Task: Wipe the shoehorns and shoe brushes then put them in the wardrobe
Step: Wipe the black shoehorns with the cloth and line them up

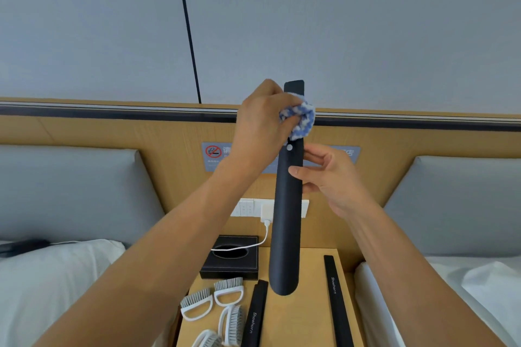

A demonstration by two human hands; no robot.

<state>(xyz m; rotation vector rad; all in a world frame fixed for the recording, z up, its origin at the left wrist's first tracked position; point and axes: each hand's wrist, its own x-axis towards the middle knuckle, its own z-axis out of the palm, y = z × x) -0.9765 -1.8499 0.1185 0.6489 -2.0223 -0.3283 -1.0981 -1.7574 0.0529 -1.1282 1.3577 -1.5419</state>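
At frame centre my right hand point(335, 177) pinches a long black shoehorn point(287, 205) upright, while my left hand point(262, 127) presses a blue-and-white cloth point(301, 118) against its upper end. On the wooden nightstand point(296, 318) below lie two more shoehorns point(337, 301), white shoe brushes point(228, 290) and a black tissue box point(229, 258).

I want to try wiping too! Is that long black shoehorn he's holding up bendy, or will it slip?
Probably stiff: the shoehorn stays straight though the right hand holds only its middle. Likely light, pinched by fingers alone. Its smooth surface may slip while the left hand rubs.
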